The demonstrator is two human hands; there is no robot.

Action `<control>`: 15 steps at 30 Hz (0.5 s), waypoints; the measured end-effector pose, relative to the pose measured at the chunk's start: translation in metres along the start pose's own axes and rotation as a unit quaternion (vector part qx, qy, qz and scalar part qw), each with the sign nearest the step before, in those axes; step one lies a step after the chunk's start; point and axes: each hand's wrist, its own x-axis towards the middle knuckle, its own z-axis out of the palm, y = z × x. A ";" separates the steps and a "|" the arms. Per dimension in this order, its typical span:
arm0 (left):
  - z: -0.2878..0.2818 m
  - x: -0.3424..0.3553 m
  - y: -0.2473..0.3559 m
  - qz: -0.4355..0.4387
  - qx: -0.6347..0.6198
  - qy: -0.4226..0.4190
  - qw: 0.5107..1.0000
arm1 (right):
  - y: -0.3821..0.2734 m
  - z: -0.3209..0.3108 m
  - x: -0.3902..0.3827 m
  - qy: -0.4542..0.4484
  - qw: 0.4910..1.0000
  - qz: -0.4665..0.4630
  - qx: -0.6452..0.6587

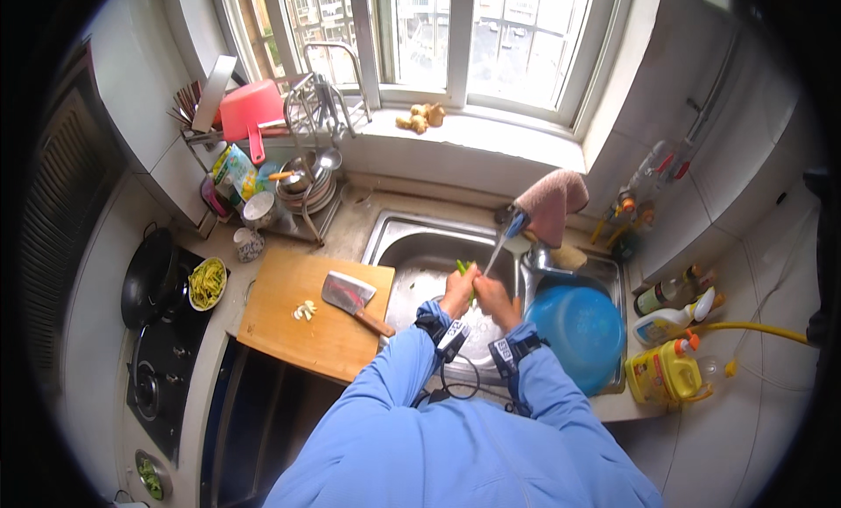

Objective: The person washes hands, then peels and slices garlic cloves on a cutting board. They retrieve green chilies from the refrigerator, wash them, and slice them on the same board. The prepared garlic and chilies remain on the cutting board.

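Note:
Over the left basin of the steel sink (385,245), my left hand (457,292) and my right hand (497,303) are close together. Both are closed around a slim green vegetable (462,267), perhaps a green chili; its tip shows above the fingers and most of it is hidden. Water runs from the faucet (519,221) in a thin stream beside my hands. On the wooden cutting board (280,285) to the left lie a cleaver (349,296) and some pale peeled garlic pieces (305,310).
A blue plastic basin (574,337) fills the right sink bowl. A pink cloth (554,201) hangs by the faucet. Bottles and a yellow jug (663,372) stand at the right. Beyond the board are stacked dishes (315,197), a bowl of yellow-green strips (208,285) and a black wok (149,280).

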 end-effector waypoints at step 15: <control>-0.011 0.002 0.026 -0.091 -0.013 -0.079 0.993 | -0.030 -0.026 0.006 -0.066 0.718 0.533 0.444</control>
